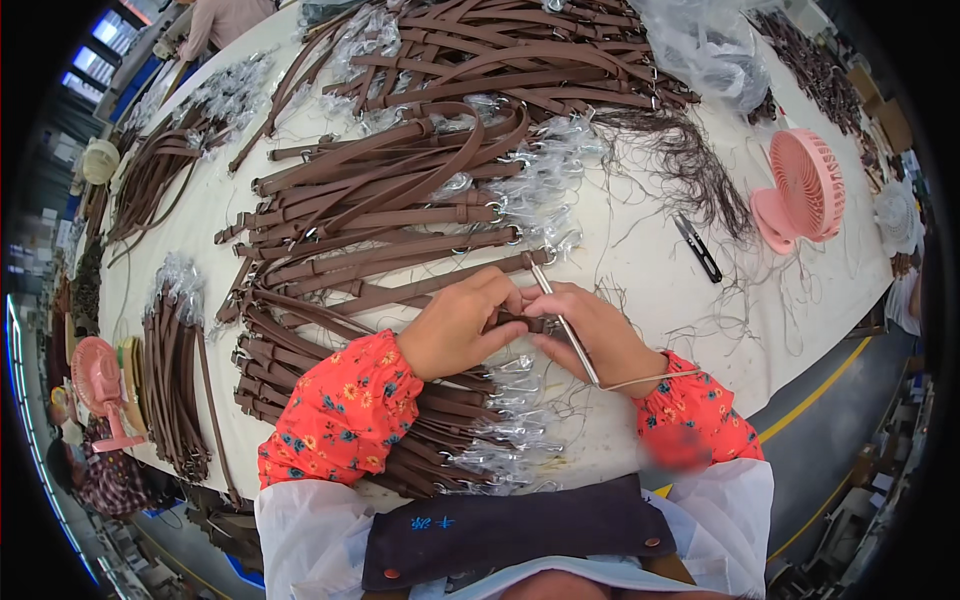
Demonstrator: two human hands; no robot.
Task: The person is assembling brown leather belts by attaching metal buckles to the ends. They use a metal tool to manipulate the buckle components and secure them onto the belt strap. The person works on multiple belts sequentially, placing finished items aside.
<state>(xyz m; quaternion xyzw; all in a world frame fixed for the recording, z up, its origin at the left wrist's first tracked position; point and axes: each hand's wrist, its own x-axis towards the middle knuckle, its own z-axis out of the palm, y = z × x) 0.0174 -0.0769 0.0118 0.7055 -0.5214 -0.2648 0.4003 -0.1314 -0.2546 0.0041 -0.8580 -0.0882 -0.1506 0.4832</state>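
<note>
My left hand (pixel 455 325) is closed, thumb and fingers pinching the end of a brown strap (pixel 512 320). Close against it, my right hand (pixel 600 340) grips a slim silver pen-like tool (pixel 578 350); its tip points away from me, and a thin cord leaves its near end beside my wrist. The right fingertips meet the strap end, though fingers partly cover the contact. Under and left of my hands lies a wide row of brown straps (pixel 400 248) with metal buckles or rings, their right ends wrapped in clear plastic (pixel 545 190).
Thread snips (pixel 698 250) lie on the white table (pixel 640 225) at the right, beside loose dark threads (pixel 690 165) and a pink fan (pixel 800 190). A large strap pile (pixel 520 50) covers the far side. Another bundle (pixel 175 390) and pink fan (pixel 97 385) stand left.
</note>
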